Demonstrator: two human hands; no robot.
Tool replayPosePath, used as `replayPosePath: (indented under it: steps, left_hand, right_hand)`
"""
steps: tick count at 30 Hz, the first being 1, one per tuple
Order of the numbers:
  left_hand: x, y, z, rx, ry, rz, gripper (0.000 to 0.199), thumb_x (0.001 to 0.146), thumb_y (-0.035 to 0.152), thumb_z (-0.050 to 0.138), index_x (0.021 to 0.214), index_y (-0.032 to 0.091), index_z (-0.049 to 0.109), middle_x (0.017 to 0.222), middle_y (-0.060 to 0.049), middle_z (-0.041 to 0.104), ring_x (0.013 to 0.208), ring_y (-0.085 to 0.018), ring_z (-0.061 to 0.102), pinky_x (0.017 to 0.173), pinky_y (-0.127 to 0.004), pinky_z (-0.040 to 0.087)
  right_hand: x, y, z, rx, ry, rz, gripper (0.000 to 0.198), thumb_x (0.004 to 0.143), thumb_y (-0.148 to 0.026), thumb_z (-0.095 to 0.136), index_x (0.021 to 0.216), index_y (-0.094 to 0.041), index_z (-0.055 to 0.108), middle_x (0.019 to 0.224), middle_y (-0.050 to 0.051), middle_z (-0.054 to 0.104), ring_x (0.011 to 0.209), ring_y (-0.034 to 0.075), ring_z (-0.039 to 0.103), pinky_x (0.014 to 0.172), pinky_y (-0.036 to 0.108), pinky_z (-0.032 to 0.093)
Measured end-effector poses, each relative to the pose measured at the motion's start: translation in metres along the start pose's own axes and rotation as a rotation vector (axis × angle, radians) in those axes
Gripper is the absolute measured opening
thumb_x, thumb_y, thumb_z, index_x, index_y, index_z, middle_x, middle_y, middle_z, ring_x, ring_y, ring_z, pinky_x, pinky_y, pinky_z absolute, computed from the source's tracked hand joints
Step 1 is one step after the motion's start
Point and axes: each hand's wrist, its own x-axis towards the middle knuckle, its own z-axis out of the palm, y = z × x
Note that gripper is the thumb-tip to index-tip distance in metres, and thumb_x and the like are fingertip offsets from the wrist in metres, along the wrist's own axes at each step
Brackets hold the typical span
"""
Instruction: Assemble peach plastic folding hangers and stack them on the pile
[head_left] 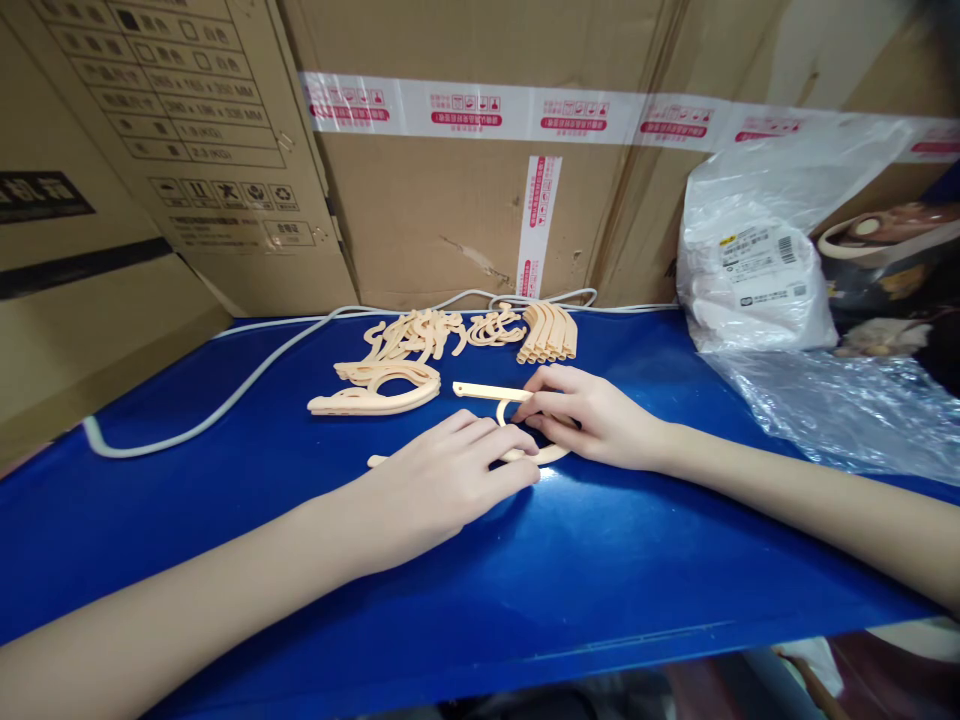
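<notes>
At the middle of a blue counter (600, 560), two bare hands work close together over a cream plastic hanger (487, 391). The fingers of the right hand (600, 415) are drawn narrow, holding the hanger near its curved hook. The left hand (450, 480) lies palm down across the lower part, its fingers bent; whether they pinch it or only press cannot be told. One straight arm of the hanger points left beyond the right fingertips, and a tip of the lower part shows past the left hand.

Just behind, to the left, lie folded hangers (375, 402), stacked together. Farther back are a heap of loose cream parts (420, 335), a small cluster of hooks (495, 326) and a neat row of curved arms (549, 335).

The counter is glossy and reflects light. A white cord (225, 405) loops along its left and back. At the right sit a white plastic bag (750, 310) and crumpled clear wrap (847, 400).

A large cardboard box (450, 200) walls the back, crossed by white tape (480, 108) with red printing too small to read. The left carton (225, 130) carries a table including "1.9(KG)" and "2.3(KG)", above umbrella, arrow and recycling symbols. The bag's label (761, 262) has a barcode and blurred print.
</notes>
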Motion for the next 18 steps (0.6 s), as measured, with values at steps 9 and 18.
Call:
replayPosePath:
  steps: [9,18]
  left_hand:
    - [0.0001,0.0002,-0.0013,0.075,0.019,0.006,0.029,0.092,0.003,0.042,0.112,0.014,0.060,0.119,-0.010,0.063,0.096,-0.023,0.057,0.082,-0.037,0.043]
    - [0.0032,-0.0028,0.0003,0.164,0.100,0.022,0.024,0.098,0.011,0.042,0.111,0.013,0.062,0.108,-0.007,0.068,0.097,-0.022,0.058,0.087,-0.036,0.041]
  right_hand:
    - [-0.0007,-0.0001,0.0005,-0.039,-0.012,0.006,0.023,0.096,-0.020,0.046,0.103,-0.015,0.067,0.100,0.009,0.063,0.090,0.019,0.058,0.080,0.034,0.045]
    - [-0.0007,-0.0002,0.0012,-0.025,-0.028,-0.044,0.020,0.096,-0.020,0.047,0.096,-0.016,0.067,0.099,0.008,0.063,0.088,0.018,0.057,0.080,0.034,0.045]
